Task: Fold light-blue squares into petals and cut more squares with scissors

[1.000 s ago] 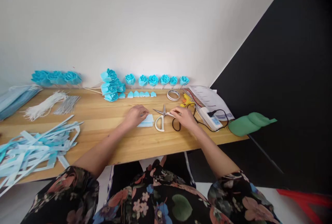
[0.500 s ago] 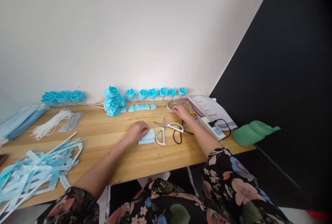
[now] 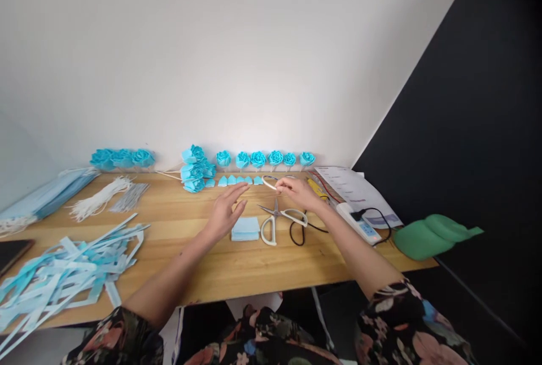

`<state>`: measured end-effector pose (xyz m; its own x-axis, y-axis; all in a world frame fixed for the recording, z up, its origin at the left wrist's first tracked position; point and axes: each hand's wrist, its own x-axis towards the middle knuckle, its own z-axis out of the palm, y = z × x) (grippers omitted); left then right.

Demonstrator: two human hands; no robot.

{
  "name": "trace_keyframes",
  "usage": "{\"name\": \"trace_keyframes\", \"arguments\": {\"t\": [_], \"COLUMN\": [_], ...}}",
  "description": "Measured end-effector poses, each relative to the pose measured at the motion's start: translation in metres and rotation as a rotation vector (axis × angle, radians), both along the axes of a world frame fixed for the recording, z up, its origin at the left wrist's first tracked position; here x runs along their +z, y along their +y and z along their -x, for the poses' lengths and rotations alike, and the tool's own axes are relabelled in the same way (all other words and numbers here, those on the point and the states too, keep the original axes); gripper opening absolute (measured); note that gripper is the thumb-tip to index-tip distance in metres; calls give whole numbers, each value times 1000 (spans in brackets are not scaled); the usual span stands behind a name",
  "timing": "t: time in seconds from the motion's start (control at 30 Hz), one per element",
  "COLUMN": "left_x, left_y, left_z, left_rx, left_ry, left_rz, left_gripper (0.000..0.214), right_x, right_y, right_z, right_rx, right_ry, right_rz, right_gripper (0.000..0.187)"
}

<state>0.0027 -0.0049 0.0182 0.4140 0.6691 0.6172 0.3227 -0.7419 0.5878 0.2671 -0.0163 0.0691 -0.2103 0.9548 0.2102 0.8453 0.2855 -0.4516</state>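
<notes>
My right hand (image 3: 298, 192) pinches a white tape roll (image 3: 269, 181) and holds it just above the wooden table (image 3: 178, 229), in front of a row of blue paper roses (image 3: 266, 158). My left hand (image 3: 227, 212) hovers open with fingers stretched toward the roll, just left of a stack of light blue squares (image 3: 245, 228). White-handled scissors (image 3: 277, 223) lie between my two hands. Small blue folded petals (image 3: 237, 180) line up behind my left hand.
A yellow glue gun (image 3: 315, 187), black cable (image 3: 298, 232), white power strip (image 3: 358, 221), papers (image 3: 353, 187) and green object (image 3: 432, 235) are at right. Blue strip scraps (image 3: 63, 269), white elastic cords (image 3: 99, 197), blue masks (image 3: 42, 198), a dark phone (image 3: 11, 252) lie left.
My right hand left the scissors, reached back to the tape roll and lifted it toward the left. My left hand rose off the blue stack and opened.
</notes>
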Motion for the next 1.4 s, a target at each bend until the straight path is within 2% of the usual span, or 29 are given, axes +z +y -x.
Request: {"name": "trace_keyframes", "arguments": {"t": [0.07,0.2,0.27,0.37,0.4,0.47,0.57,0.67,0.8,0.9,1.2,1.4], "left_x": [7,5,0,-5,-6,-7,-5,-3,-1,1,9,12], "left_y": [-4,-3,-1,4,6,9,14,15,14,13,10,7], "left_z": [0,-3,-5,-6,-6,-4,-1,0,-2,-2,3,1], "left_rx": [-38,-110,-123,-97,-93,-108,-136,-151,-182,-243,-502,-470], "left_ry": [-1,-20,-57,-230,-322,-525,-756,-845,-869,-868,-889,-883], "left_rz": [3,112,221,426,500,634,743,789,814,833,931,917], "left_gripper": [42,35,30,29,29,27,25,26,32,38,30,23], "right_x": [5,10,9,1,-3,-13,-30,-45,-54,-53,-47,-47], "right_y": [-12,-23,-22,-22,-25,-36,-60,-79,-87,-85,-83,-84], "right_z": [19,47,53,51,48,41,34,34,38,40,42,43], "right_rx": [153,213,186,51,1,-93,-215,-208,-202,-208,-205,-217], "right_ry": [114,167,203,253,222,16,-335,-485,-526,-556,-634,-639], "right_rz": [29,69,16,-146,-193,-240,-109,22,3,-9,21,73], "right_gripper": [22,23,22,21,23,26,31,40,44,44,48,61]}}
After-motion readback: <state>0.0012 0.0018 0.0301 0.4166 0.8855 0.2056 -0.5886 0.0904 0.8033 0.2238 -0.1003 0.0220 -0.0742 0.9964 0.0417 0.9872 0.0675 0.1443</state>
